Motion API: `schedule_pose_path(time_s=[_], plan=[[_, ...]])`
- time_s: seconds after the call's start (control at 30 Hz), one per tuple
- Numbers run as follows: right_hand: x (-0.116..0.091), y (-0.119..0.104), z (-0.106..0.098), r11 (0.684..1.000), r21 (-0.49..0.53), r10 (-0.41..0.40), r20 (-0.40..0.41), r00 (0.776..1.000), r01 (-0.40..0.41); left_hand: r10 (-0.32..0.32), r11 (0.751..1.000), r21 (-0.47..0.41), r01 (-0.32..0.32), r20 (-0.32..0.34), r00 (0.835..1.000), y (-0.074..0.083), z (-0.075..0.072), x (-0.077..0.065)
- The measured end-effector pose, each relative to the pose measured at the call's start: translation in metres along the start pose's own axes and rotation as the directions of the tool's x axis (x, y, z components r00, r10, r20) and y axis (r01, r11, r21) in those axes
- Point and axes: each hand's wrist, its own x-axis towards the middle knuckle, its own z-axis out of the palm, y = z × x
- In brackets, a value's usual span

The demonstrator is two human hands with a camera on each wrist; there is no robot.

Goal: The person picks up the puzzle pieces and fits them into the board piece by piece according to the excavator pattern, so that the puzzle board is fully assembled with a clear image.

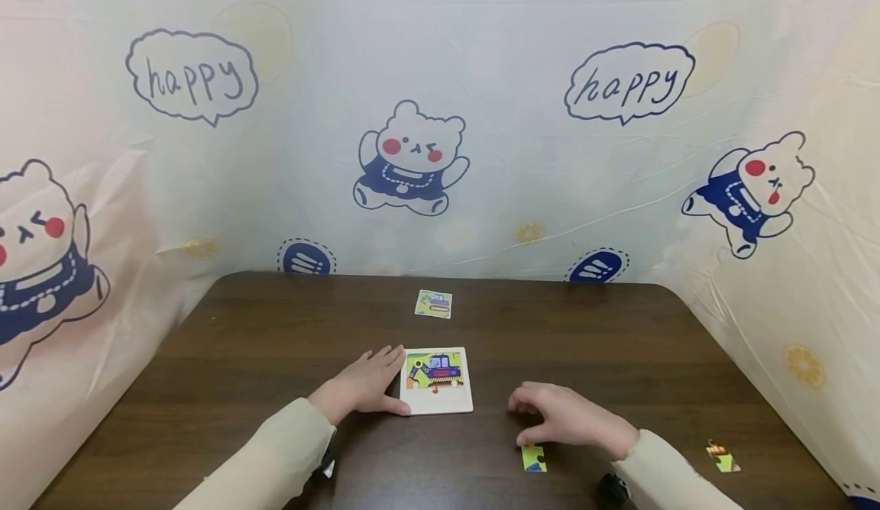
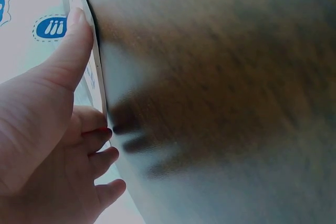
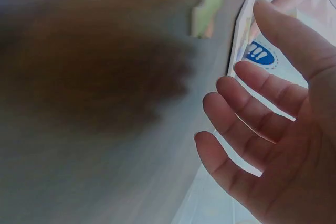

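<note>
A white puzzle tray (image 1: 437,403) lies mid-table, its upper part filled with a picture of a blue excavator on green. My left hand (image 1: 367,382) rests at the tray's left side, fingers at the upper corner and thumb at the lower one; in the left wrist view the thumb (image 2: 81,45) lies along the tray's edge. Over the table to the right of the tray hovers my right hand (image 1: 567,414), fingers loosely bent with nothing between them. Just below its thumb lies a green puzzle piece (image 1: 534,460), partly covered by the hand and also visible in the right wrist view.
Farther right on the dark wooden table (image 1: 289,319) lies another green and orange puzzle piece (image 1: 723,458). A small picture card (image 1: 434,304) of an excavator lies behind the tray. A printed curtain (image 1: 516,151) with bears hangs around the table's back and sides.
</note>
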Motion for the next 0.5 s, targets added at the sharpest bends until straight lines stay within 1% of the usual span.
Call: schedule_pose_path(time_s=[0.13,0.33,0.5], plan=[[-0.018,0.003,0.004,1.0,-0.015,-0.026,-0.025,0.999,0.026,0.0,1.0,0.003,0.0,0.0,1.0,0.0,0.0,0.0],[-0.038,0.004,0.011,1.0,-0.001,-0.014,-0.021,1.0,0.014,0.001,1.0,0.002,-0.001,0.002,1.0,0.001,-0.001,-0.002],[-0.046,0.006,0.017,0.993,-0.096,-0.082,-0.095,0.992,0.073,0.0,1.0,0.0,0.0,0.004,1.0,0.002,-0.002,-0.002]])
